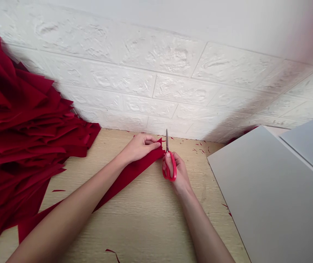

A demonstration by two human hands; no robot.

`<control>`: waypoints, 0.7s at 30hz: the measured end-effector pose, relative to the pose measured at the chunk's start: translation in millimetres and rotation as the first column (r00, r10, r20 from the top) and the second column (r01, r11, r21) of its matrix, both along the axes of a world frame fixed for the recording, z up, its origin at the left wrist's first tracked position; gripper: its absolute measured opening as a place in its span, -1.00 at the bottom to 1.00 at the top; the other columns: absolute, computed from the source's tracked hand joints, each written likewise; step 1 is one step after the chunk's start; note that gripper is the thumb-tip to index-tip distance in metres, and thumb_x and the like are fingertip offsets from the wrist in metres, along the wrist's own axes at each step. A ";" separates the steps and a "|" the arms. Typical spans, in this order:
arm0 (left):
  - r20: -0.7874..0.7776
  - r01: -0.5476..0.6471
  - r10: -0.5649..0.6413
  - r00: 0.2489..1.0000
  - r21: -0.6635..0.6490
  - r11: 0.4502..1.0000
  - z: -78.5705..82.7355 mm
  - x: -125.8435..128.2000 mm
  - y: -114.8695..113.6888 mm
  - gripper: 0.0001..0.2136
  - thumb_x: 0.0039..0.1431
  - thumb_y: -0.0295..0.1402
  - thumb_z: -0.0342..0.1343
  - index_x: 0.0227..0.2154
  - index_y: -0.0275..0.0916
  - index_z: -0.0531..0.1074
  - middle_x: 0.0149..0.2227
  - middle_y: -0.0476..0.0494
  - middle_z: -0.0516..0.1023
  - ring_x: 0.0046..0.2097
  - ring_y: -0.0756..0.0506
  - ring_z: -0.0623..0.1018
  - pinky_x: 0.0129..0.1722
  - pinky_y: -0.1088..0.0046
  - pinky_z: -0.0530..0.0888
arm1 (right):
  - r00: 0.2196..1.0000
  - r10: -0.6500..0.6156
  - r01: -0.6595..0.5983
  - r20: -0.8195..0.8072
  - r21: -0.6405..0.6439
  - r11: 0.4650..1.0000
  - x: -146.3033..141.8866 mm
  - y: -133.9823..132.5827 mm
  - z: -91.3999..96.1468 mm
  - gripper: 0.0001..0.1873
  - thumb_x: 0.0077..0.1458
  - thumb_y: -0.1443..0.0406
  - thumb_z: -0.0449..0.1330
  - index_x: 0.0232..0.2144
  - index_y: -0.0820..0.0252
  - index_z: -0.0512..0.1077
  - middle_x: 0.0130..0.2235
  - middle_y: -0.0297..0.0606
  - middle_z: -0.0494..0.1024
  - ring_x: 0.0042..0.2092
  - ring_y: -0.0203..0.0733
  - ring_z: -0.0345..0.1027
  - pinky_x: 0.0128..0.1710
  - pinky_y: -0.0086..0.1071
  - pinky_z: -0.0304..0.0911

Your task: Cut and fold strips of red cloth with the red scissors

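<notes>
A long strip of dark red felt [130, 171] lies slantwise on the wooden table [151, 219], running from the lower left up to the middle. My left hand [140, 146] presses down on the strip's far end, fingers closed over the cloth. My right hand [177, 171] grips red-handled scissors [169, 160], thumb and fingers through the loops. The steel blades point away from me, toward the wall, right at the strip's end, and look nearly closed.
A big heap of red felt pieces [16, 138] fills the left side. A white brick-pattern wall [159, 84] stands close behind. Grey flat boards [277, 197] cover the right side. Small red snippets [200, 148] lie scattered near the wall.
</notes>
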State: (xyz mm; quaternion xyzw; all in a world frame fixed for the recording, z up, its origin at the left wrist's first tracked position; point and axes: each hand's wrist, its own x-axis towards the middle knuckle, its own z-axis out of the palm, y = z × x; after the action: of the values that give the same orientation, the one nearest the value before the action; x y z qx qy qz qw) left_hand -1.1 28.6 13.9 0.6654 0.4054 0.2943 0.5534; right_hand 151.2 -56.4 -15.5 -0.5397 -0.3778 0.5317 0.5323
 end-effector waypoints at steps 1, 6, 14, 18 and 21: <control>0.012 -0.006 0.006 1.000 0.001 1.000 0.6 -0.1 -0.3 -0.76 0.16 -0.17 0.15 -0.37 -0.25 0.57 -0.35 -0.08 0.66 -0.33 -0.07 0.59 -0.31 0.47 0.41 | 1.000 -0.013 0.012 0.014 0.007 1.000 0.6 0.2 -0.2 -0.45 -0.01 -0.19 0.28 -0.46 0.10 0.22 -0.62 -0.51 0.30 -0.64 -0.42 0.02 -0.65 -0.47 -0.09; 0.054 -0.011 0.010 0.999 0.017 1.000 8.0 -0.5 -2.8 -0.75 0.18 -0.16 0.13 -0.32 -0.26 0.55 -0.32 -0.10 0.65 -0.33 -0.05 0.57 -0.32 0.48 0.40 | 0.995 0.012 -0.019 0.098 0.067 0.998 2.0 -1.4 1.0 -0.46 0.01 -0.19 0.26 -0.46 0.09 0.21 -0.61 -0.51 0.27 -0.61 -0.41 0.01 -0.61 -0.45 -0.09; 0.080 -0.064 0.061 0.995 0.034 0.997 22.6 -4.0 -5.8 -0.74 0.18 -0.13 0.14 -0.34 -0.25 0.51 -0.34 -0.09 0.63 -0.35 -0.05 0.57 -0.33 0.47 0.41 | 0.985 0.099 -0.122 0.144 0.161 0.979 0.4 -7.4 5.6 -0.51 0.08 -0.15 0.23 -0.40 0.07 0.21 -0.50 -0.47 0.30 -0.53 -0.36 0.04 -0.53 -0.43 -0.05; 0.077 -0.103 0.098 0.992 0.055 0.993 24.3 -5.1 -4.6 -0.75 0.18 -0.15 0.14 -0.35 -0.26 0.51 -0.36 -0.09 0.63 -0.36 -0.05 0.57 -0.33 0.46 0.43 | 0.979 0.139 -0.165 0.149 0.180 0.970 0.2 -7.5 6.3 -0.52 0.07 -0.14 0.24 -0.40 0.07 0.22 -0.49 -0.47 0.29 -0.51 -0.35 0.04 -0.50 -0.42 -0.04; 0.073 -0.118 0.113 0.991 0.066 0.991 23.6 -5.4 -3.8 -0.76 0.18 -0.17 0.13 -0.35 -0.26 0.51 -0.36 -0.10 0.64 -0.35 -0.05 0.58 -0.32 0.46 0.44 | 0.978 0.150 -0.173 0.143 0.164 0.971 -0.5 -7.6 7.5 -0.51 0.04 -0.14 0.28 -0.40 0.07 0.22 -0.50 -0.47 0.28 -0.51 -0.35 0.03 -0.52 -0.43 -0.04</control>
State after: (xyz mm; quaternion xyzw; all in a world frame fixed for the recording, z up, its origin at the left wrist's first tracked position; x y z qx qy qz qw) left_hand -6.6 24.9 37.6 0.6495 0.4133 0.3625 0.5253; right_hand 150.6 -63.9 -8.0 -0.4913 -0.4996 0.5018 0.5072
